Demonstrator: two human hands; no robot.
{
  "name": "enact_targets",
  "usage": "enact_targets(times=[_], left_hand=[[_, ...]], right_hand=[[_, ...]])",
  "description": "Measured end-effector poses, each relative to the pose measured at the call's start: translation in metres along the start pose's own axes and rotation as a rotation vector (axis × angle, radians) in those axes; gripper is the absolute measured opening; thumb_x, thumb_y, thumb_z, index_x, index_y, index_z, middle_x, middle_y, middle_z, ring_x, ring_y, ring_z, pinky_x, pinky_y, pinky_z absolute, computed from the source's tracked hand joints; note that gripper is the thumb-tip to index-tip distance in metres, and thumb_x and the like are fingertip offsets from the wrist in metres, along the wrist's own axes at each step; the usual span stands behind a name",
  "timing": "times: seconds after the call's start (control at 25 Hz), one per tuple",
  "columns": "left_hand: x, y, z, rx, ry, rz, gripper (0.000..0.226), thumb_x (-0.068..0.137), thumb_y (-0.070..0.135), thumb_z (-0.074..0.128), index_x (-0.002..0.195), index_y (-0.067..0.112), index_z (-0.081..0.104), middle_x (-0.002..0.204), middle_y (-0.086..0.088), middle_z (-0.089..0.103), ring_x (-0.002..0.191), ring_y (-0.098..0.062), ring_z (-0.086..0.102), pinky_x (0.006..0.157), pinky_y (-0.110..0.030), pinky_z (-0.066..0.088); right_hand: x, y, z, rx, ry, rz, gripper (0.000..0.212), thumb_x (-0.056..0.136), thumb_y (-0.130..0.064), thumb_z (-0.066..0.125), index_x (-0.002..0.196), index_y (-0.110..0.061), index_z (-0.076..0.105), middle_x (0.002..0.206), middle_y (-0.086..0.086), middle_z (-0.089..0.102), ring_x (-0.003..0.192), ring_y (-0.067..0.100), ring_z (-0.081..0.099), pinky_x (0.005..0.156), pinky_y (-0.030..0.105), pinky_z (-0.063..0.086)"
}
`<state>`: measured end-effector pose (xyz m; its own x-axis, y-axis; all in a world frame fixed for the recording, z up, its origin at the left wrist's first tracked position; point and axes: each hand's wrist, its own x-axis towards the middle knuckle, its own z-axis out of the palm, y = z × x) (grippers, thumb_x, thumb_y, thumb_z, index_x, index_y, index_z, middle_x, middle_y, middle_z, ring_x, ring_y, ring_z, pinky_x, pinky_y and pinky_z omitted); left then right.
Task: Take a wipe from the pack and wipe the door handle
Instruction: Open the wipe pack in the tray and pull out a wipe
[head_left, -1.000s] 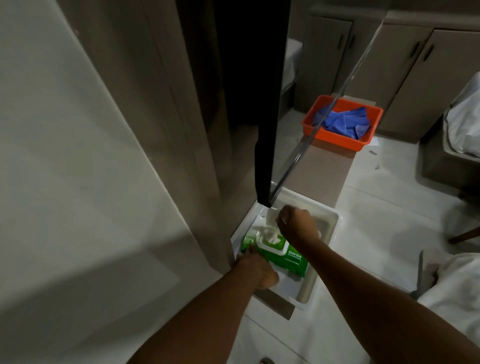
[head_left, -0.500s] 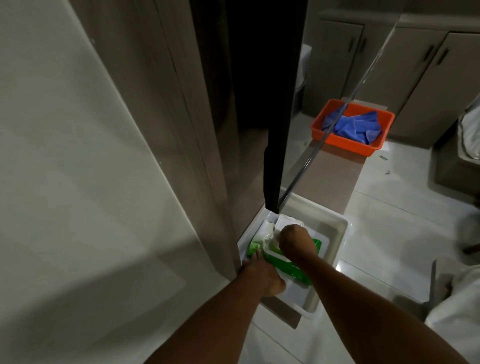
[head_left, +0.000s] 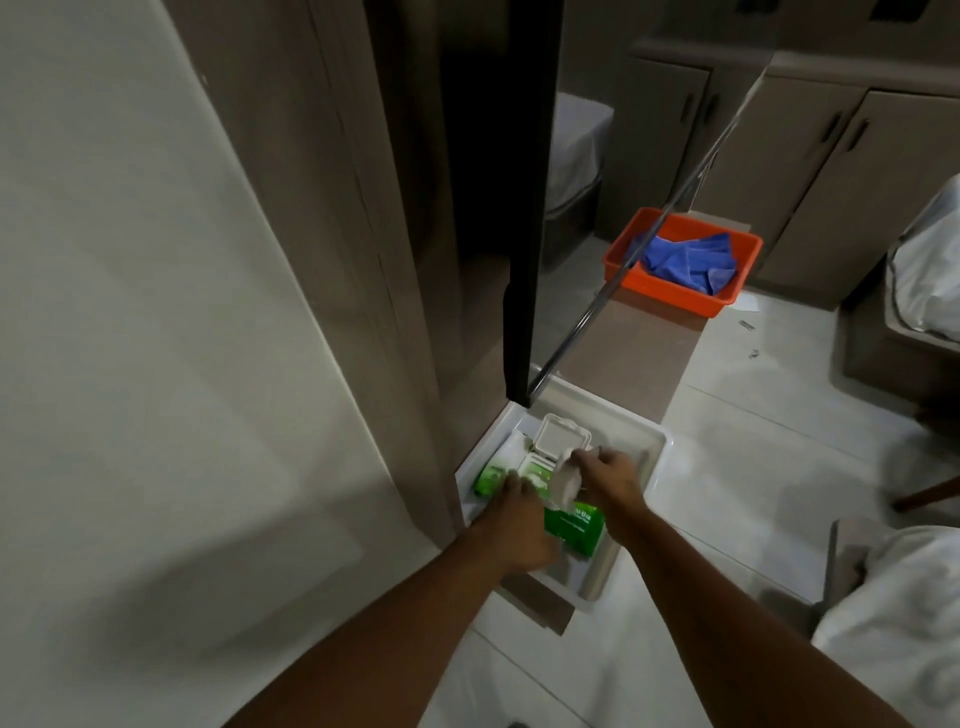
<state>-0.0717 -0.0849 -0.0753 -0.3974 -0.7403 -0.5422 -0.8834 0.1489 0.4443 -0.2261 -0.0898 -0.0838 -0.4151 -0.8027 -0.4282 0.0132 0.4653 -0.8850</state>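
The right hand (head_left: 605, 475) is pinched shut on a white wipe (head_left: 566, 483). The wipe is now up and out of the pack (head_left: 571, 522). Half a second ago that hand was still low on the pack's opening, so the pull has just happened. The left hand (head_left: 511, 519) is pressed flat on the pack, holding it down. Its fingers look bent, but I cannot tell if they grip anything or only push.

The pack is green and lies in a white tray (head_left: 639, 447) on the floor, right beside the bottom of the door (head_left: 524, 208). The pack's white lid (head_left: 563, 439) stands open.

So the first part of the job looks nearly done. I think the wipe is free, or almost free. Next the hand has to carry it up to the door handle.

I cannot see a door handle for sure. A long thin shiny bar (head_left: 649, 234) slants up along the door, and it might be the handle, but it is dim there. I cannot see if the wipe's bottom end is still stuck in the pack. The words on the pack are partly hidden by the hands. An orange tub (head_left: 680, 283) with blue cloths (head_left: 691, 260) sits well apart, farther back.
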Motion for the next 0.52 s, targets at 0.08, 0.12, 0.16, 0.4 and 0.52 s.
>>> enact_targets(times=[0.08, 0.12, 0.16, 0.4, 0.52], left_hand=[[-0.014, 0.009, 0.003, -0.329, 0.144, 0.024, 0.073, 0.087, 0.036, 0.069, 0.148, 0.015, 0.036, 0.147, -0.008, 0.048, 0.133, -0.029, 0.05, 0.107, -0.045, 0.048], [-0.024, 0.012, 0.003, -0.44, 0.222, 0.03, 0.06, 0.088, 0.034, 0.069, 0.141, 0.017, 0.045, 0.131, -0.002, 0.058, 0.118, -0.023, 0.058, 0.097, -0.038, 0.052], [-0.036, 0.012, 0.003, -0.514, 0.296, 0.032, 0.049, 0.089, 0.031, 0.068, 0.134, 0.018, 0.052, 0.118, 0.003, 0.062, 0.106, -0.019, 0.061, 0.088, -0.032, 0.053], [-0.14, -0.036, -0.008, -0.681, 0.577, 0.052, 0.013, 0.093, 0.03, 0.069, 0.089, 0.018, 0.067, 0.079, 0.003, 0.068, 0.068, -0.014, 0.061, 0.054, -0.011, 0.045], [-0.221, -0.079, -0.001, -0.714, 0.596, 0.036, 0.023, 0.089, 0.029, 0.074, 0.101, 0.012, 0.067, 0.092, -0.006, 0.075, 0.081, -0.025, 0.07, 0.071, -0.036, 0.059]], right_hand=[[-0.017, 0.001, 0.003, 0.043, -0.022, 0.034, 0.011, 0.088, -0.016, 0.066, 0.087, -0.005, 0.065, 0.088, 0.018, 0.07, 0.08, 0.032, 0.07, 0.073, 0.047, 0.062], [-0.028, 0.001, 0.006, 0.083, -0.048, 0.041, 0.012, 0.087, -0.015, 0.067, 0.089, -0.003, 0.066, 0.089, 0.019, 0.071, 0.081, 0.033, 0.071, 0.07, 0.044, 0.062], [-0.042, 0.0, 0.009, 0.13, -0.082, 0.039, 0.014, 0.086, -0.013, 0.069, 0.091, -0.001, 0.066, 0.09, 0.02, 0.072, 0.082, 0.033, 0.071, 0.066, 0.041, 0.061], [-0.139, -0.007, 0.036, 0.277, -0.439, -0.026, 0.039, 0.07, -0.019, 0.086, 0.106, -0.015, 0.07, 0.087, 0.01, 0.077, 0.072, 0.02, 0.071, 0.06, 0.031, 0.056], [-0.205, 0.0, 0.07, 0.164, -0.641, -0.048, 0.029, 0.071, -0.017, 0.081, 0.097, -0.007, 0.075, 0.084, 0.014, 0.076, 0.068, 0.019, 0.069, 0.057, 0.028, 0.054]])
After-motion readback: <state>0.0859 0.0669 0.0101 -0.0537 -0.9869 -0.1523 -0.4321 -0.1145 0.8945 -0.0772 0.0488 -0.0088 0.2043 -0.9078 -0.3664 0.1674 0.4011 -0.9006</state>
